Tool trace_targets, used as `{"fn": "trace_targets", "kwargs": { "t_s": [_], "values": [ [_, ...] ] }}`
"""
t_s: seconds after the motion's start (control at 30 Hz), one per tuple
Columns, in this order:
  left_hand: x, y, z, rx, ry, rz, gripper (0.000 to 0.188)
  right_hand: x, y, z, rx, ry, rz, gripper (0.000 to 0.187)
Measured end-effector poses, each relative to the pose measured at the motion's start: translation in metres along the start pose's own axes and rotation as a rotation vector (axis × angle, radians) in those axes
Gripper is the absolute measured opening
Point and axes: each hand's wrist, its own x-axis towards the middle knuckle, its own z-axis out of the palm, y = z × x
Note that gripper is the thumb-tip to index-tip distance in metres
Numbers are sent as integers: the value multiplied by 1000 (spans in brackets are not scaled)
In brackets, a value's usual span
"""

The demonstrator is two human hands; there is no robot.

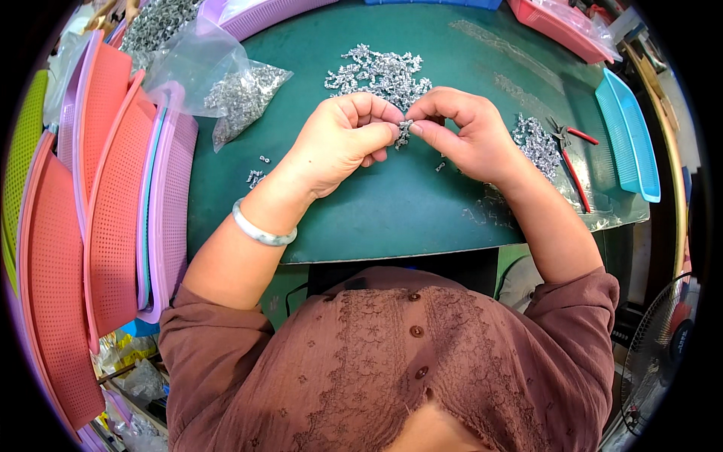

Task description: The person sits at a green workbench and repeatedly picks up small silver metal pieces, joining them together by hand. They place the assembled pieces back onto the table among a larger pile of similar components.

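Note:
Both hands meet over the green table, pinching a small cluster of silver metal parts (404,135) between thumbs and fingertips. My left hand (348,137) comes in from the left, its fingers curled. On the other side of the cluster, my right hand (461,129) grips with thumb and forefinger. Just beyond the hands spreads a loose pile of silver metal parts (380,74). A second heap of small metal parts (536,146) lies to the right of my right hand. The exact shape of the held parts is too small to make out.
Red-handled pliers (575,169) lie by the right heap. A blue basket (627,139) stands at the right edge, a red one (561,30) at the far right. A plastic bag of metal parts (245,94) sits far left. Stacked baskets (120,203) line the left; a fan (659,354) stands lower right.

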Motion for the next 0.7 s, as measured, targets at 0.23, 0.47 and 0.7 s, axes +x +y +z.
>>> {"fn": "trace_targets", "kwargs": {
  "t_s": [0.23, 0.47, 0.7],
  "values": [
    [2, -2, -2, -47, -34, 1, 7, 1, 2, 1, 9, 10, 9, 10],
    [6, -3, -8, -328, -37, -69, 9, 1, 20, 0, -384, -42, -172, 12],
    [8, -6, -12, -355, -20, -88, 14, 2, 21, 5, -467, -86, -169, 4]
  ]
}}
